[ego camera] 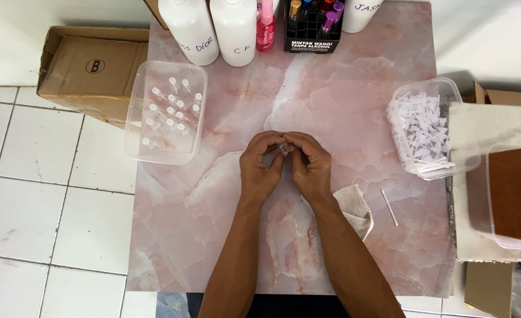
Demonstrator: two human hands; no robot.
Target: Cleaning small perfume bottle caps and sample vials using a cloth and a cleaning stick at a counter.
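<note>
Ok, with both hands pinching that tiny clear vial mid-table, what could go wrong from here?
1. The vial is small and held only by fingertips of the left hand and right hand; it could slip onto the table.
2. The white stick lies loose by the right forearm and might get swept off.
3. The tall bottles stand close behind; a forward reach could knock them.

The small clear item (284, 148) pinched between the two hands is mostly hidden by fingertips and too small to identify. The top edge cuts off the white bottles (190, 29), the pink bottle (266, 26) and the black rack of little vials (313, 26) — none shows its top. The beige cloth (355, 209) lies partly under the right forearm. At the right edge, a clear tub (508, 194) runs out of view — its contents cannot be made out. The cardboard box (89, 70) is partly hidden by the worktop (331, 106).
</note>
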